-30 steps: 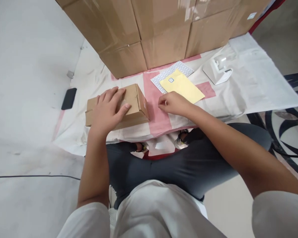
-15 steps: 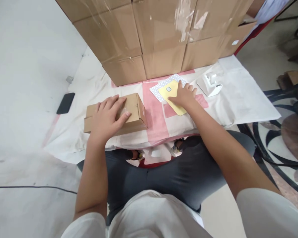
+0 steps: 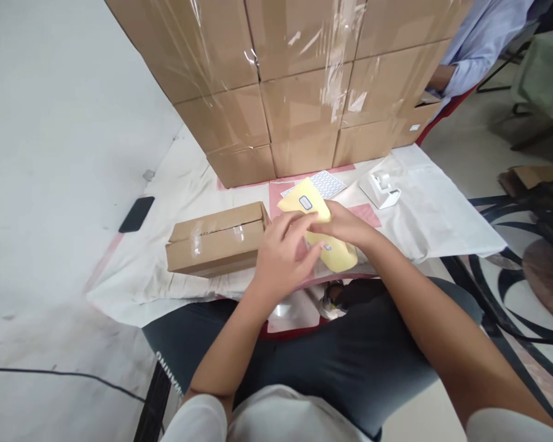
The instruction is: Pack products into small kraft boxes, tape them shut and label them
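Note:
Yellow sheets [image 3: 338, 255] with small blue-edged labels are lifted over the table's front part, bent apart. My right hand [image 3: 343, 222] grips them at their right side. Close by on the left, my left hand [image 3: 283, 248] has its fingers apart, with fingertips at the yellow sheets; no firm grip shows. A taped cardboard box [image 3: 216, 240] lies to the left of my left hand, untouched. Behind the yellow sheets, a white sheet of blue-outlined labels [image 3: 325, 185] lies flat on the cloth.
Stacked, taped cardboard boxes [image 3: 304, 92] stand along the back. A white tape dispenser [image 3: 380, 189] sits at the right on the cloth-covered table [image 3: 447, 215]. A black phone-like object [image 3: 137, 214] lies at the left. Another person's sleeve [image 3: 483, 49] shows at the upper right.
My left hand has left the cardboard box and moved right to the yellow sheets. My right hand has picked the sheets up from the table. The view has shifted.

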